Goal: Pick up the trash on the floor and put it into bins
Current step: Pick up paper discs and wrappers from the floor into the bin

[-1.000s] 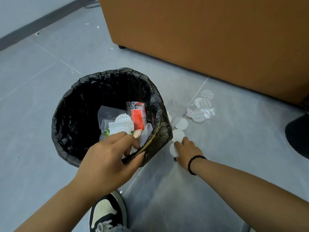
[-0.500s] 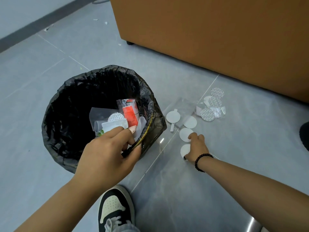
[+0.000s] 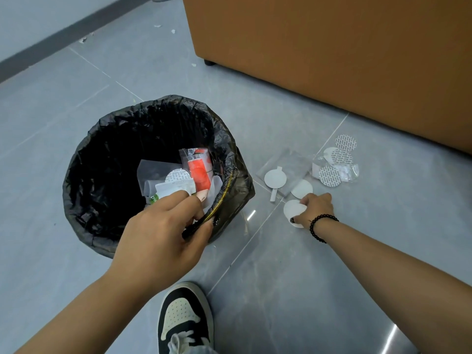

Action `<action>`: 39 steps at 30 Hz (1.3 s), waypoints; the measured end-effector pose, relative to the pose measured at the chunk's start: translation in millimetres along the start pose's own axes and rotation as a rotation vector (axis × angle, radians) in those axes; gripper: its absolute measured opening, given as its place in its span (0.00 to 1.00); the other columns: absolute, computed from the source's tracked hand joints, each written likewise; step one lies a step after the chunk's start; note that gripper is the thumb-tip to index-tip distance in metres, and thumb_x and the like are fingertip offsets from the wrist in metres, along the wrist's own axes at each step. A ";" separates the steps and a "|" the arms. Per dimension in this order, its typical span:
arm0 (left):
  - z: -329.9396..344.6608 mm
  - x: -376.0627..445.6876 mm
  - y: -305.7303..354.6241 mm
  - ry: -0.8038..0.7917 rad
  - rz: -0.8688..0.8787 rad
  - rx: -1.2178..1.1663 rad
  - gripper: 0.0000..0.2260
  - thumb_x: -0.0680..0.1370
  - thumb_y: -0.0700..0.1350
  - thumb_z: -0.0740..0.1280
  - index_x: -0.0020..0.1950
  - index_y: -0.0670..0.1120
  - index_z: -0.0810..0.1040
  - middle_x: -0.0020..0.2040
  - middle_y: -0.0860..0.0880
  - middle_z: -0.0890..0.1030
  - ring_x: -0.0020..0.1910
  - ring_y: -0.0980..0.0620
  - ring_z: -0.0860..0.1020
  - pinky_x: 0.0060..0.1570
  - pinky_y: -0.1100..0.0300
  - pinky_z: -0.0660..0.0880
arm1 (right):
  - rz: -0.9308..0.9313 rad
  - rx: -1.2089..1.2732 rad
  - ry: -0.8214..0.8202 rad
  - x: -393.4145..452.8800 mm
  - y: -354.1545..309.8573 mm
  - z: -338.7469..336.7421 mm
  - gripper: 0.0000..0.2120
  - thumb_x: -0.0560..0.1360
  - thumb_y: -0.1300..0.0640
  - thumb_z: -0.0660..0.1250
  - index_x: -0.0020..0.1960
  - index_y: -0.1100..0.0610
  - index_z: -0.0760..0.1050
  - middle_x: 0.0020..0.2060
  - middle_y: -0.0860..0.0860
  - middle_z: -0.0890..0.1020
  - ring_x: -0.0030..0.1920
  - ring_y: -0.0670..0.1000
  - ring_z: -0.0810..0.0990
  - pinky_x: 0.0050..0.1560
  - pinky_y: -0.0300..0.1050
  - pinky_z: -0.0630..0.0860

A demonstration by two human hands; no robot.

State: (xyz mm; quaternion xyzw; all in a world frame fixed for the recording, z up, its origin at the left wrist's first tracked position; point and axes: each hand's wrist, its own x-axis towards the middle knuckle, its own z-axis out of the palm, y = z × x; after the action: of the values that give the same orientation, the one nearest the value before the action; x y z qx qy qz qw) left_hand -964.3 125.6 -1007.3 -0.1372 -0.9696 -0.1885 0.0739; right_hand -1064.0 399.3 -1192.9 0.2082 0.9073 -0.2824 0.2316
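Note:
A bin lined with a black bag [image 3: 84, 180] stands on the grey floor and holds wrappers, a white disc and a red packet [image 3: 200, 172]. My left hand [image 3: 163, 231] grips its near rim, fingers inside and thumb outside. To the right, my right hand [image 3: 315, 209] pinches white paper discs [image 3: 292, 209] low over the floor. More white discs [image 3: 274, 178] lie just beyond on a clear plastic sheet [image 3: 291, 163]. Printed round discs [image 3: 341, 157] and crumpled clear plastic lie farther right.
A large orange-brown cabinet [image 3: 332, 52] stands close behind the trash. My black-and-white shoe [image 3: 184, 318] is at the bottom centre. Small white scraps [image 3: 158, 26] dot the floor by the dark skirting at the far left.
My right hand has gathered the nearest two white discs, lifted them slightly and shifted a little right. The view moved, showing more discs. My left hand kept its grip on the bin rim.

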 end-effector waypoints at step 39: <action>7.9 1.9 1.3 0.005 -0.009 -0.021 0.09 0.73 0.53 0.61 0.38 0.49 0.70 0.33 0.55 0.68 0.29 0.53 0.67 0.25 0.58 0.67 | -0.463 -0.458 -0.251 -34.1 -3.2 6.6 0.27 0.81 0.50 0.53 0.76 0.58 0.52 0.77 0.51 0.53 0.76 0.48 0.50 0.75 0.49 0.43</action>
State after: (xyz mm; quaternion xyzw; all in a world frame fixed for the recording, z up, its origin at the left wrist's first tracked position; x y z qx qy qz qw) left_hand -966.4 130.3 -1013.7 -0.1333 -0.9680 -0.1994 0.0743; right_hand -1036.1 384.5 -1178.0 -0.0966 0.9348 -0.1400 0.3119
